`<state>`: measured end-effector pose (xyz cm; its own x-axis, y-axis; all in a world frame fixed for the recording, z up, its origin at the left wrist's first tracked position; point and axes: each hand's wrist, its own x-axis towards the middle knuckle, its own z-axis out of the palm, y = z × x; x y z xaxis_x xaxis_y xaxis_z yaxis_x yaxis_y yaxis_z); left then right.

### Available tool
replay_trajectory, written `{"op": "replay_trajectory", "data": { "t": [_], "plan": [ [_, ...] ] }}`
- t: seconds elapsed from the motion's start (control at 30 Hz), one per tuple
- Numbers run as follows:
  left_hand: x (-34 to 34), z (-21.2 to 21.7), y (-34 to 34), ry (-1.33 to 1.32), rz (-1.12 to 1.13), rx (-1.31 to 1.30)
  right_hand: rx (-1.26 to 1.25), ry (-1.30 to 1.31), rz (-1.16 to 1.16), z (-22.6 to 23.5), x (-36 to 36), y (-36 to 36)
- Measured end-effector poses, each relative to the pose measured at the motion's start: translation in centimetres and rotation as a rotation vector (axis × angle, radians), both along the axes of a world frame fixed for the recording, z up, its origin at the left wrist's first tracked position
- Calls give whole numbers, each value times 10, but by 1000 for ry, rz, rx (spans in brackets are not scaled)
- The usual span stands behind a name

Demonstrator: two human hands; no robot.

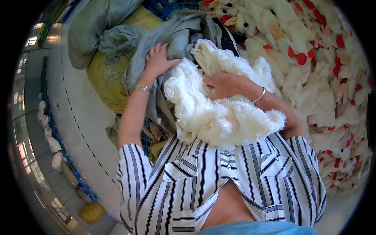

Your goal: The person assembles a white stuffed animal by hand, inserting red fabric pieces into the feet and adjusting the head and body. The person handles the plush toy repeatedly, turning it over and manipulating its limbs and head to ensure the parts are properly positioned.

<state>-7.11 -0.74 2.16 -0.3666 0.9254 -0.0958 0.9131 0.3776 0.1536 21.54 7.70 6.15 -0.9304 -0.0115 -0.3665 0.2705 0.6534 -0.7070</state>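
A bundle of white plush fabric pieces [219,117] lies against my front. My right hand [225,85] presses into the plush from the right, its fingers partly sunk in the fur, so its grip is hard to make out. On the grey-green woven sack [176,37] rests my left hand [158,60], fingers spread and thumb apart, next to the plush's upper left edge. The sack is rumpled, with frayed edges, and its inside is mostly hidden.
Filled green [84,35] and yellow sacks [103,82] stand at the upper left. A large pile of white plush skins with red and tan parts [309,86] covers the right side. Blue plastic crates [184,4] show behind the sack. A yellow-black line [80,129] runs along the floor.
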Motion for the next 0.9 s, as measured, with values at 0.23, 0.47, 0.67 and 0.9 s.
{"op": "replay_trajectory", "data": {
  "t": [0.23, 0.47, 0.67, 0.9],
  "plan": [
    [-223, -21, -102, 135, 681, -316, 81, 22, 5, -3, 3, -5],
    [-109, 33, -80, -149, 132, 399, -158, 74, -4, 1, -7, 11],
    [-33, -78, -69, -1045, 283, 153, -173, 167, -92, 12, -6, 8],
    [166, 33, -14, -979, -569, 278, -184, 570, -617, 55, -18, 33]
  ]
}}
